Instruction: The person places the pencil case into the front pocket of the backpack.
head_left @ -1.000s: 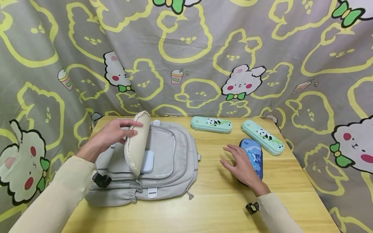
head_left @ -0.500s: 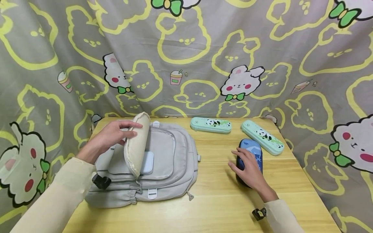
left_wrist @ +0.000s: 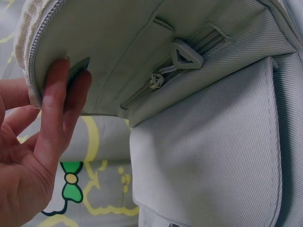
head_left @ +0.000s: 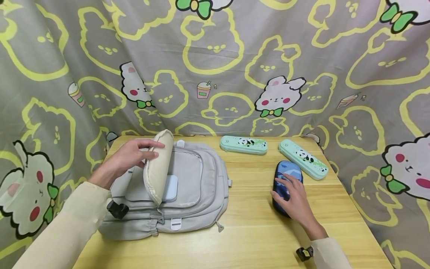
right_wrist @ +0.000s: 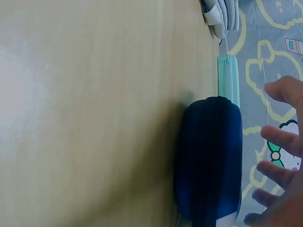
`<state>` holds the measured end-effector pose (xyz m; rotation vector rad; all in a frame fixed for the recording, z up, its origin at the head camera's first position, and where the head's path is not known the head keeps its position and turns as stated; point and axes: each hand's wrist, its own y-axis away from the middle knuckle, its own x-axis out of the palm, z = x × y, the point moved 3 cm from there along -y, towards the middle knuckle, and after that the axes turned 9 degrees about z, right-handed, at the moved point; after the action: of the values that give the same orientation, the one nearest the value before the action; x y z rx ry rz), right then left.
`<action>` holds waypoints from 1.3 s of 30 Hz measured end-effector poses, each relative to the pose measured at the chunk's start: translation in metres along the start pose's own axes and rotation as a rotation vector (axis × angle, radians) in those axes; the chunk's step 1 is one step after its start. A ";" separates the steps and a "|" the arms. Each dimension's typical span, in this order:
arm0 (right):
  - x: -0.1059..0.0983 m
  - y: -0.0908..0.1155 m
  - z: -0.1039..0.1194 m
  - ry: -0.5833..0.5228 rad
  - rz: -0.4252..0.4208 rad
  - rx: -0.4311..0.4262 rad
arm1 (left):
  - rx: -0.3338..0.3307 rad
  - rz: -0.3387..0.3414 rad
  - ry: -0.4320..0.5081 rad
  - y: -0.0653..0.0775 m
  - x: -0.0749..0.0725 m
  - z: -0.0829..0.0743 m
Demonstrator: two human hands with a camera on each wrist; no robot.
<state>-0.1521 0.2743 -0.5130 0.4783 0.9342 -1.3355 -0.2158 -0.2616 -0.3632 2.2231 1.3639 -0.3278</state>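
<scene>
A grey backpack (head_left: 209,175) lies flat on the table at the left. My left hand (head_left: 131,155) pinches the edge of its front pocket flap (head_left: 159,170) and holds it raised; in the left wrist view thumb and fingers are on either side of the zipped edge (left_wrist: 35,52). Inside the pocket lies a pale blue rectangular item (head_left: 170,188), partly hidden by the flap. My right hand (head_left: 295,200) hovers over a blue pencil case (head_left: 289,170), covering part of it. The right wrist view has its fingers (right_wrist: 281,139) spread, apart from the case (right_wrist: 208,161).
Two mint-green panda pencil cases lie at the back: one (head_left: 243,145) right of the backpack, another (head_left: 304,158) slanted behind the blue case. The wooden table (head_left: 242,231) meets a patterned curtain (head_left: 221,48) at its back and sides.
My right hand has shifted right and a little toward me, from beside the blue pencil case to above it. The left hand still holds the flap up.
</scene>
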 end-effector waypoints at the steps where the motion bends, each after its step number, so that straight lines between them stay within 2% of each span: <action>1: -0.001 0.001 -0.001 -0.003 0.000 0.017 | 0.000 0.000 -0.001 0.000 0.000 0.000; 7: -0.004 0.006 -0.007 0.010 0.023 0.124 | 0.001 -0.001 0.000 0.000 0.000 -0.001; 22: 0.002 0.018 -0.015 0.029 0.094 0.260 | -0.003 -0.009 -0.010 -0.001 0.002 -0.001; 27: 0.005 0.018 -0.018 0.018 0.125 0.277 | 0.004 -0.016 -0.003 0.000 0.002 -0.001; 39: 0.007 0.020 -0.017 0.006 0.111 0.253 | 0.012 -0.018 0.009 0.000 0.002 -0.001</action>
<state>-0.1384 0.2878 -0.5325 0.7181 0.7354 -1.3568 -0.2150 -0.2598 -0.3630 2.2260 1.3905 -0.3335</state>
